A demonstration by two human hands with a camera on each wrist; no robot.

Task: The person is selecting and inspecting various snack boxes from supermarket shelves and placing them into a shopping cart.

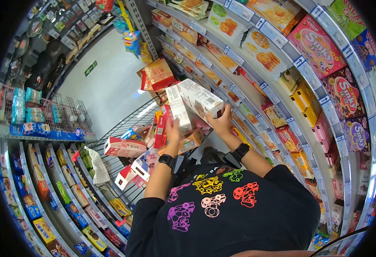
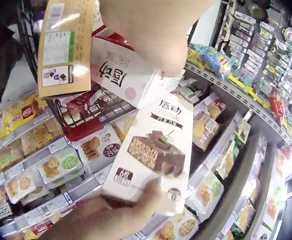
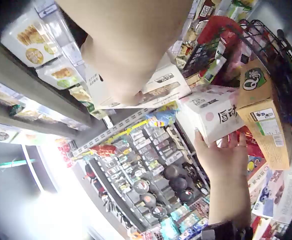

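Over a wire cart, the right hand [image 1: 219,122] grips the end of a long white box [image 1: 200,98]; in the left wrist view this box [image 2: 158,145] shows a chocolate cake picture, with the right hand's fingers [image 2: 148,197] at its lower end. The left hand [image 1: 173,132] holds a second white box [image 1: 178,109] beside it. The right wrist view shows the left hand [image 3: 226,157] with fingers and thumb along that white box [image 3: 211,112], close to an orange box [image 3: 266,117]. Part of the right hand [image 3: 118,90] hides the first box's side.
The wire cart [image 1: 130,112] holds several boxes, among them a pink-and-white box [image 1: 125,147] and an orange box [image 1: 191,142]. A gold-and-red package [image 1: 158,75] lies at its far end. Snack shelves [image 1: 299,64] rise at the right, more shelves [image 1: 59,188] stand at the left.
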